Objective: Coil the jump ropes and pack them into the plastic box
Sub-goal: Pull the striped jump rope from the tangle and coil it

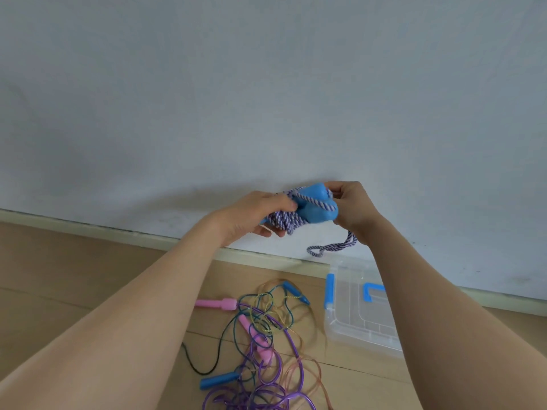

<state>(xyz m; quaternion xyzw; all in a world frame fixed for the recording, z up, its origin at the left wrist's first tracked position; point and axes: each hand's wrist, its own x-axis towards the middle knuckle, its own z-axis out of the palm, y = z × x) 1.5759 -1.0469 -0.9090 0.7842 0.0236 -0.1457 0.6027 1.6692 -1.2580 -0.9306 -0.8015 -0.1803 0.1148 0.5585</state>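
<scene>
Both bare forearms extend forward from the lower corners of the view and converge at its middle. The left hand (pixel 257 216) is raised with its back toward the camera, fingers curled round a bundled braided jump rope (pixel 279 222). The right hand (pixel 353 207) is level with it and close beside, thumb and fingers pinching the same bundle.

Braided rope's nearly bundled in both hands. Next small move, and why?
Probably wrap the loose tail round the blue handles and tuck it in. The left hand grips the coiled braided rope, the right hand pinches it by the handles, yet a loop hangs free below; untucked, it would likely unravel in the plastic box.
</scene>
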